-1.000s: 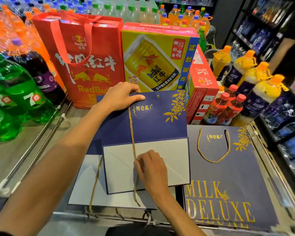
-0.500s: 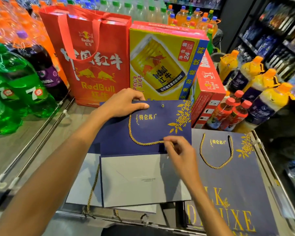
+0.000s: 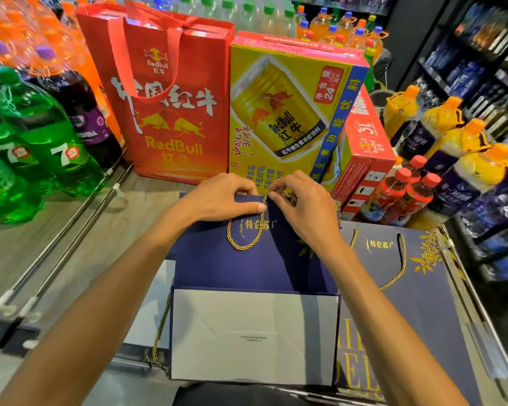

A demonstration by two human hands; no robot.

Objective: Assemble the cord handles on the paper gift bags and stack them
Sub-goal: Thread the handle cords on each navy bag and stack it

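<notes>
- Left hand (image 3: 217, 197) grips the top edge of the bag (image 3: 232, 268): fingers curled over the rim, thumb flat on the navy front.
- Right hand (image 3: 302, 209) is right beside it, fingertips pinching one end of the cord (image 3: 244, 244) at that same rim.
- The gold cord hangs in a short loop on the bag's front, next to the gold lettering.
- The bag lies flat on the counter (image 3: 79, 230), white folded base toward the person.
- Second bag (image 3: 408, 303) lies flat just to the right, its own cord looped on its face.
- Behind stand a red bag (image 3: 173, 112), a yellow box (image 3: 291, 112) and bottles (image 3: 41, 142).
</notes>
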